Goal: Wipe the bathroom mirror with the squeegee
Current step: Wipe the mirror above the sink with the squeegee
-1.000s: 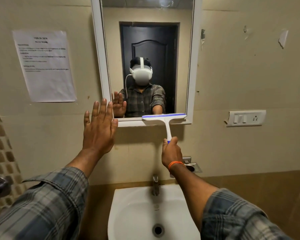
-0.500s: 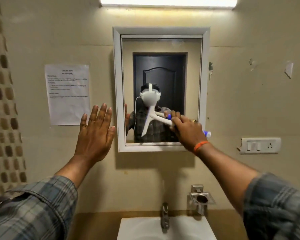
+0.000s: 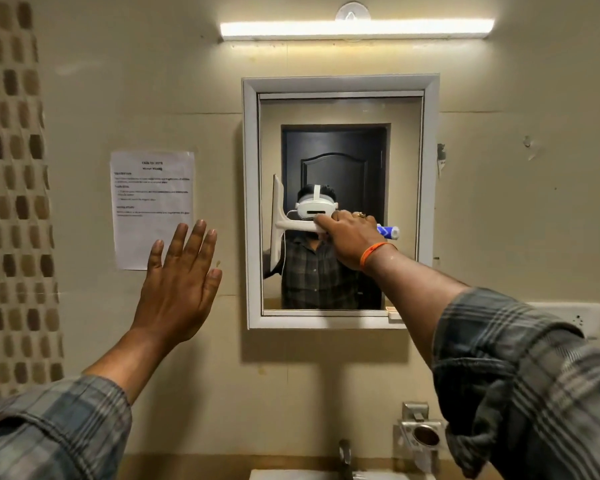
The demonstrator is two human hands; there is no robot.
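The right hand (image 3: 352, 237) is wrapping its fingers tight around the handle of the squeegee (image 3: 286, 225), so this grip is grasping the squeegee. The handle is lying sideways, and its blue and white end is sticking out past the hand on the right. The long white blade is standing up and down at the left side of the mirror (image 3: 340, 112), close to the frame's left edge. The blade is looking like it is lying against the glass, but the picture is not showing this for sure.

The left hand (image 3: 179, 289) is staying open with its fingers spread and pointing up. Its grip is released and holding nothing. It is up in front of the wall, just left of the mirror frame. Whether it is touching the wall cannot be told.

A sheet of paper (image 3: 151, 199) with small print is hanging on the wall above that hand. A long light (image 3: 355, 29) is glowing above the mirror. The top of a tap (image 3: 345, 457) is peeking up at the bottom.
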